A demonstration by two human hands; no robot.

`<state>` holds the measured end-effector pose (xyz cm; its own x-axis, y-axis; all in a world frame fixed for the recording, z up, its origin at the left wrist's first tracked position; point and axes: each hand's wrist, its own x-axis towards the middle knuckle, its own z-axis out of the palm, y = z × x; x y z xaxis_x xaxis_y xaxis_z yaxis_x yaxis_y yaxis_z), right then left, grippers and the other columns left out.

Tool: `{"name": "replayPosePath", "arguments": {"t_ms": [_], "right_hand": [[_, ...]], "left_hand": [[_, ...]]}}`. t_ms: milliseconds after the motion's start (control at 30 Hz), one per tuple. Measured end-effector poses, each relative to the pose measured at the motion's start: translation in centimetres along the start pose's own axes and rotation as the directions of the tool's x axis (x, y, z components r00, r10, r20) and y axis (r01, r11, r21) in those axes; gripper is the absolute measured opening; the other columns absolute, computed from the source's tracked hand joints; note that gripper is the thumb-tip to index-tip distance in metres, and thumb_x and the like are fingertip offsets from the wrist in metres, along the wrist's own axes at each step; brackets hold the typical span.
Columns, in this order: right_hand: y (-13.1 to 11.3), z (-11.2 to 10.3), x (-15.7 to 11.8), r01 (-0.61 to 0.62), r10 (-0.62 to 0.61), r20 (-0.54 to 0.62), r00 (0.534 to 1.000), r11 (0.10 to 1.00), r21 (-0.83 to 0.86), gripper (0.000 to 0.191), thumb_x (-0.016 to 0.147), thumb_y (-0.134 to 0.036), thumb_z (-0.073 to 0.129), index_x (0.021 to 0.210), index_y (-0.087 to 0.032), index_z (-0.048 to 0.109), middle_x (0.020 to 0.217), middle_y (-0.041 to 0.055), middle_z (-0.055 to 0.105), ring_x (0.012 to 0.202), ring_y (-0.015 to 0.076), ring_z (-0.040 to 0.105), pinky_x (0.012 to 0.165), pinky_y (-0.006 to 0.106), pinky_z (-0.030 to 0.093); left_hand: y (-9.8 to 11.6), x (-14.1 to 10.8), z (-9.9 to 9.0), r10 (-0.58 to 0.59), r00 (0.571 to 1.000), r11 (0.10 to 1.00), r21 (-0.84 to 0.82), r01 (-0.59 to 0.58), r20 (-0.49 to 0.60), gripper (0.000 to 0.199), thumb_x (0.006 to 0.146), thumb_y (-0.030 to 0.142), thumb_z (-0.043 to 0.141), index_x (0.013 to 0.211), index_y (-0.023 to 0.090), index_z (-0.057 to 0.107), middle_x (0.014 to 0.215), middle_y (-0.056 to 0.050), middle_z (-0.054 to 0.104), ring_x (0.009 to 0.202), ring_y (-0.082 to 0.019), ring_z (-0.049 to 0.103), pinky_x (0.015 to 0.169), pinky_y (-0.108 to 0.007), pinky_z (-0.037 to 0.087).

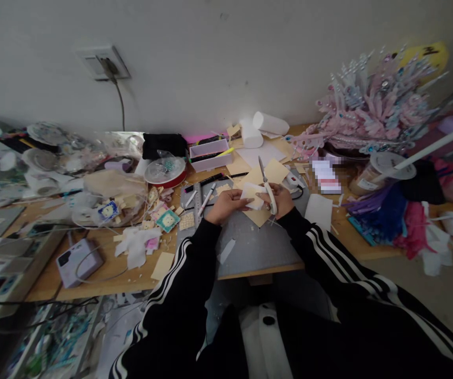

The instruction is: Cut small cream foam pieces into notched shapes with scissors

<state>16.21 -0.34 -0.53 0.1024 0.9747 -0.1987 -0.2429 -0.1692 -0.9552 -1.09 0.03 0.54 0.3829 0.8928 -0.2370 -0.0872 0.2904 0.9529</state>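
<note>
Over the grey mat (pixel 242 258), my left hand (pixel 228 204) pinches a small white piece of paper (pixel 252 195) by its left side. White-handled scissors (pixel 268 189) are in my right hand (pixel 279 199), blades pointing away from me. Fingertips of that same hand also touch the paper's right edge. Beneath and beyond both hands lie several tan paper sheets (pixel 275 169). Left of my left hand are a ruler (pixel 198 202) and a white pen (pixel 207 199). Whether the scissor blades are apart, I cannot tell.
A lilac box of pens (pixel 209 156) and white rolls (pixel 270 123) stand at the back. On the right are a phone (pixel 326 176), a lidded cup with straw (pixel 382 168) and pink tiaras (pixel 372 113). Ribbon spool (pixel 165 171) and lilac device (pixel 79 262) sit left.
</note>
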Motion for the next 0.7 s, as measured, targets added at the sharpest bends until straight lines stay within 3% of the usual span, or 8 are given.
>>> {"name": "replayPosePath", "arguments": {"t_ms": [233, 467, 700], "right_hand": [[0.08, -0.17, -0.05, -0.008, 0.008, -0.013, 1.000, 1.000, -0.007, 0.054, 0.036, -0.031, 0.089, 0.079, -0.018, 0.060, 0.054, -0.0077, 0.061, 0.030, 0.0043, 0.040, 0.027, 0.019, 0.034], [0.19, -0.27, 0.02, 0.002, -0.002, -0.001, 1.000, 1.000, -0.029, 0.055, 0.038, -0.034, 0.089, 0.080, -0.018, 0.059, 0.045, -0.0107, 0.052, 0.029, 0.0055, 0.039, 0.027, 0.018, 0.032], [0.15, -0.26, -0.03, -0.014, 0.013, -0.023, 1.000, 0.999, -0.035, 0.056, 0.035, -0.034, 0.090, 0.079, -0.019, 0.059, 0.054, -0.0063, 0.063, 0.030, 0.0052, 0.040, 0.029, 0.020, 0.035]], "left_hand": [[-0.38, 0.23, 0.47, -0.022, 0.995, 0.998, -0.059, 0.017, -0.095, 0.043, 0.054, 0.042, 0.091, 0.065, 0.011, 0.064, 0.062, 0.000, 0.066, 0.056, -0.011, 0.064, 0.065, -0.027, 0.061], [-0.62, 0.27, 0.32, -0.013, 0.996, 0.999, -0.054, 0.008, -0.083, 0.041, 0.059, 0.043, 0.088, 0.067, 0.010, 0.065, 0.065, -0.003, 0.069, 0.061, -0.014, 0.068, 0.067, -0.030, 0.062], [-1.04, 0.56, 0.13, -0.039, 0.996, 0.998, -0.058, 0.035, -0.076, 0.036, 0.065, 0.041, 0.086, 0.072, 0.010, 0.069, 0.066, -0.005, 0.071, 0.063, -0.016, 0.070, 0.068, -0.030, 0.062]]}}
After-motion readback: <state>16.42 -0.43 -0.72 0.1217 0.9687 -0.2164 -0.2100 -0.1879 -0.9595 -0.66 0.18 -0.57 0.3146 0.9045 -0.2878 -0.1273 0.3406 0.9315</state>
